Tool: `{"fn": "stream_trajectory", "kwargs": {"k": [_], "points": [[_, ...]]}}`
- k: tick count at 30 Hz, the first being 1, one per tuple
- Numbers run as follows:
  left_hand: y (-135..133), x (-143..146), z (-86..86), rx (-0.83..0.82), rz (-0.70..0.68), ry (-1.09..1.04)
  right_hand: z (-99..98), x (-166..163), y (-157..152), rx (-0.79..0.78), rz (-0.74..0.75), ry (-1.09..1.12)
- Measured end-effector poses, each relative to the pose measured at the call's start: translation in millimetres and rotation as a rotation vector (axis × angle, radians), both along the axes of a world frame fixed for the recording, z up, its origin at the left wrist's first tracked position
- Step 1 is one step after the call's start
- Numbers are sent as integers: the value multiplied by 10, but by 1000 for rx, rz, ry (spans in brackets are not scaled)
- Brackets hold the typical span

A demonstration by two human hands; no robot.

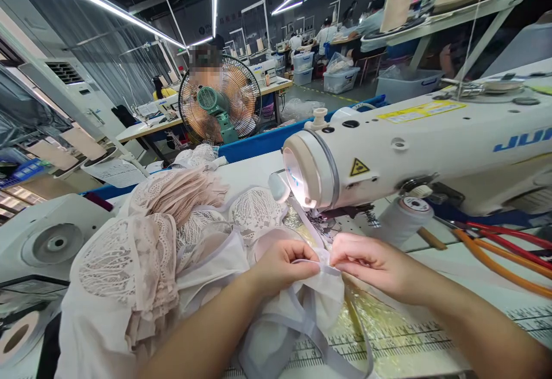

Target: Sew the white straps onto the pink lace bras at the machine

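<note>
My left hand (287, 264) pinches the edge of a pale bra (259, 212), thumb against fingers. Close beside it my right hand (366, 264) is closed on the same bra, gripping its edge band. Between the two hands the fabric is drawn together just in front of the sewing machine (336, 166). Its needle area lies behind and above my fingers, lit by a lamp. Lace cups of the bra spread left of my hands, and a loose strap (328, 350) hangs down over the table's printed ruler (414, 341).
A heap of lace bra pieces (125, 258) fills the left side. A thread cone (405, 218) and orange-handled scissors (495, 258) lie at right. Beyond stand a large fan (219, 100), plastic bins (340, 79) and people at other machines. Another white machine (56, 241) is at far left.
</note>
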State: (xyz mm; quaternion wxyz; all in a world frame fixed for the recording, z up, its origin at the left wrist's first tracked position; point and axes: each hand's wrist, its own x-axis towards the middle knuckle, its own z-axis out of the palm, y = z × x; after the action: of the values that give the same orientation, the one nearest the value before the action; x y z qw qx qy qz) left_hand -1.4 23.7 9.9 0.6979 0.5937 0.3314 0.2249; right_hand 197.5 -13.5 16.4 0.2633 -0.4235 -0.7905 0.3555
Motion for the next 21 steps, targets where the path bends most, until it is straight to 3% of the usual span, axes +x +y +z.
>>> {"fn": "stream_trajectory", "kwargs": {"k": [21], "points": [[2,0,-29,60,-53,14,-86,20,23,25,65,102]]}}
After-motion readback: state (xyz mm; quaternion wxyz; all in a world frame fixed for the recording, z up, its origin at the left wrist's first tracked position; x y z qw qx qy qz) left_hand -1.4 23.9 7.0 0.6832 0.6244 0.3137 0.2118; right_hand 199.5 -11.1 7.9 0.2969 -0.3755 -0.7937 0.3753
